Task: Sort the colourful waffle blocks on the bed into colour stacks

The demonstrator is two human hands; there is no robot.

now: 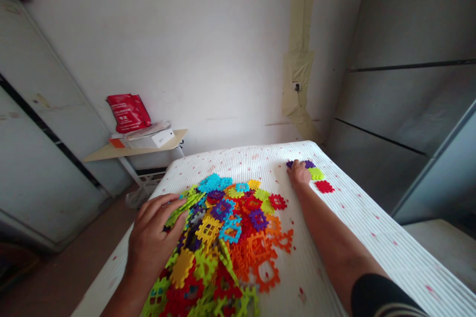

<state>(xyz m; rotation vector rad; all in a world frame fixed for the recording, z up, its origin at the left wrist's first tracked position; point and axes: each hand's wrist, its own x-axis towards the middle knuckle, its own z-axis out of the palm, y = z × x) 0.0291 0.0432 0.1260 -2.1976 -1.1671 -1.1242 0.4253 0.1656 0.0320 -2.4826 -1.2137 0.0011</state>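
A heap of colourful plastic interlocking tiles with notched edges lies on the bed's middle and near left. At the heap's left edge is my left hand (158, 230), its fingers apart and their tips by a stack of lime tiles (191, 201). Nearby in the heap show a yellow window tile (208, 229), a light-blue tile (212, 182) and an orange frame tile (267, 275). Farther off to the right, my right hand (298, 174) has its bent fingers down on a purple tile (290, 164). Beside it lie a lime tile (316, 174) and a red tile (325, 186).
The tiles rest on a white, ribbed, red-spotted bed cover (357, 228). Back left, a small table (174, 139) bears a white box (158, 137) and a red package (128, 113). Grey cabinets (390, 94) stand on the right. A taped wall socket (296, 86) is behind.
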